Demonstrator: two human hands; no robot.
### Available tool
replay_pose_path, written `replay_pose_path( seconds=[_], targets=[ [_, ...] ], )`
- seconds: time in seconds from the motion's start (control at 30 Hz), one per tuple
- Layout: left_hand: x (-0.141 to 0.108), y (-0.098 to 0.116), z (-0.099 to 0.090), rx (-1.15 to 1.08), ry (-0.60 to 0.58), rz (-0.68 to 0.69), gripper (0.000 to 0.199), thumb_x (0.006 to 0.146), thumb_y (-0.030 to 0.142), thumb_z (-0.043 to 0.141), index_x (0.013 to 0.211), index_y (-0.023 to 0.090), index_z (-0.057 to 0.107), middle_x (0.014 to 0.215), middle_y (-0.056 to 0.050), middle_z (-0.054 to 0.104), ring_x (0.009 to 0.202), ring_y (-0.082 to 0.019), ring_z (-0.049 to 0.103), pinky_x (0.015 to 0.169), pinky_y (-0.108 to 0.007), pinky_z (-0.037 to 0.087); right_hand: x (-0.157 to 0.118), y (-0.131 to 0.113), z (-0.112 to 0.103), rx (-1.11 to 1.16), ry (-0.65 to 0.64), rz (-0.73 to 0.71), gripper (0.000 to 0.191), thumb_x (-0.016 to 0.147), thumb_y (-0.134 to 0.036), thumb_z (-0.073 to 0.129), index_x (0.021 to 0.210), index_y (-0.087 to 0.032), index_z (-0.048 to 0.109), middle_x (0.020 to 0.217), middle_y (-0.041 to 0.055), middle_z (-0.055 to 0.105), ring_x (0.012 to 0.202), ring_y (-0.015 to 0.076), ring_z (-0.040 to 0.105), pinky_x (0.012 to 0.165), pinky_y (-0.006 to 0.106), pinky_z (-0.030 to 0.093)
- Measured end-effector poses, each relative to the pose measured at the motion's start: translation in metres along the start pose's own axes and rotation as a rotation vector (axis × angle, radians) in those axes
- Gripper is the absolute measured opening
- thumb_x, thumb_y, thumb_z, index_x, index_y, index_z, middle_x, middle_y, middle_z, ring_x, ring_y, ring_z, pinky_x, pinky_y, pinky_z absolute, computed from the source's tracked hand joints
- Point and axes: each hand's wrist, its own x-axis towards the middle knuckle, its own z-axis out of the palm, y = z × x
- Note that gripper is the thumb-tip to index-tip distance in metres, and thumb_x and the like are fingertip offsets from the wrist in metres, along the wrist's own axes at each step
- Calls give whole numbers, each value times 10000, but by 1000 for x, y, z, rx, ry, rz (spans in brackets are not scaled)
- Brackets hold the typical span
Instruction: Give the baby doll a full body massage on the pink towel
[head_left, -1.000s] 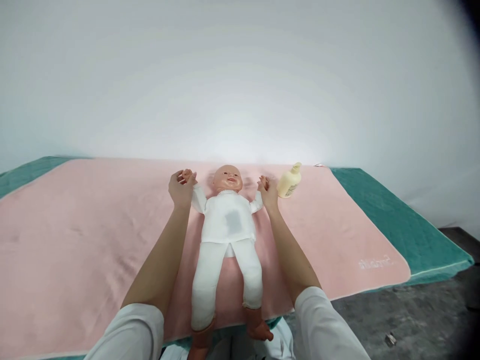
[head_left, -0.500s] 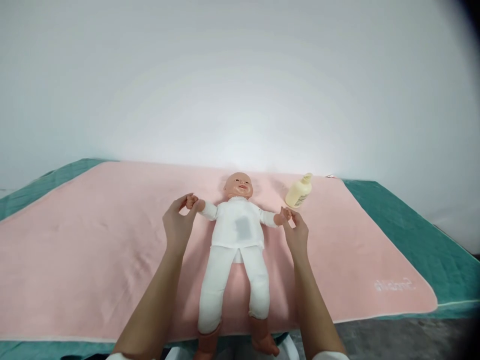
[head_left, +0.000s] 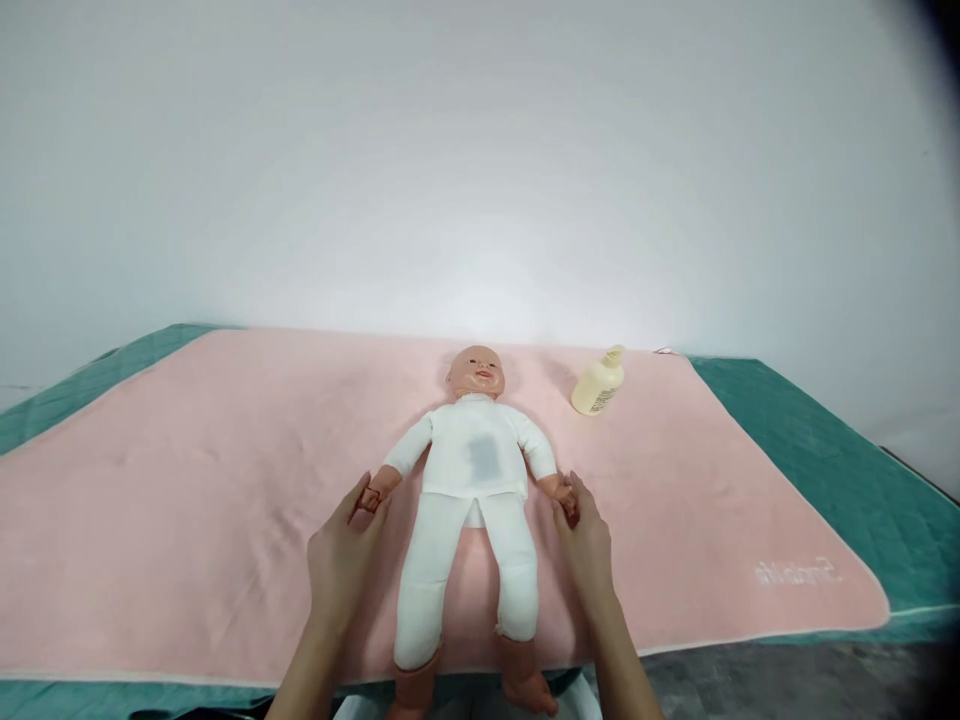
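A baby doll [head_left: 474,450] in a white top and trousers lies on its back, head away from me, on a pink mat [head_left: 225,500]. A dark grey patch shows through the cloth on its chest. My left hand [head_left: 345,550] pinches the doll's hand on the left side between thumb and fingers. On the other side my right hand [head_left: 585,540] grips the doll's other hand the same way. Both doll arms slant outward and down toward its hips. Its bare feet reach past the mat's near edge.
A pale yellow pump bottle [head_left: 598,382] stands on the mat to the right of the doll's head. Green quilted cloth [head_left: 810,460] lies beneath the mat. Behind rises a white wall [head_left: 480,160]. Grey floor [head_left: 787,675] shows at the lower right.
Both my hands have come down toward me with the doll's hands in them. The doll's arms, earlier bent out sideways near its chest, now stretch down alongside its body.
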Motion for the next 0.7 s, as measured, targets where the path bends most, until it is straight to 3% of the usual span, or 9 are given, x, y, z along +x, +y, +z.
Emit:
replay_pose_path(
  seconds=[0.13, 0.27, 0.47, 0.7],
  targets=[
    [-5, 6, -1, 165, -76, 7, 515, 904, 515, 487, 1340, 251, 566, 1159, -97, 716, 1013, -334, 676, 756, -376, 490, 1, 7, 5, -58, 11, -128, 555, 892, -447, 434, 1389, -203, 482, 1420, 101, 547, 1336, 303, 487, 1053, 505, 443],
    [-6, 12, 0, 271, -91, 68, 416, 922, 466, 463, 1249, 256, 611, 1050, -78, 731, 975, -303, 674, 748, -343, 465, 2, 10, 8, -77, 20, -168, 536, 901, -434, 417, 1371, -188, 492, 1415, 124, 547, 1340, 301, 478, 1071, 516, 420],
    [1, -1, 1, 215, -76, 1, 472, 898, 491, 496, 1322, 292, 558, 1153, -74, 715, 979, -314, 677, 732, -346, 461, 1, 8, 7, -52, 19, -156, 541, 900, -435, 418, 1371, -177, 481, 1376, 137, 577, 1259, 294, 549, 1052, 506, 434],
    [5, -6, 0, 244, -71, 87, 462, 891, 499, 486, 1269, 254, 583, 1089, -100, 733, 907, -335, 692, 683, -356, 462, 0, 6, 7, -15, 16, -119, 556, 898, -455, 434, 1389, -197, 471, 1390, 121, 567, 1296, 314, 512, 1064, 518, 418]
  ],
)
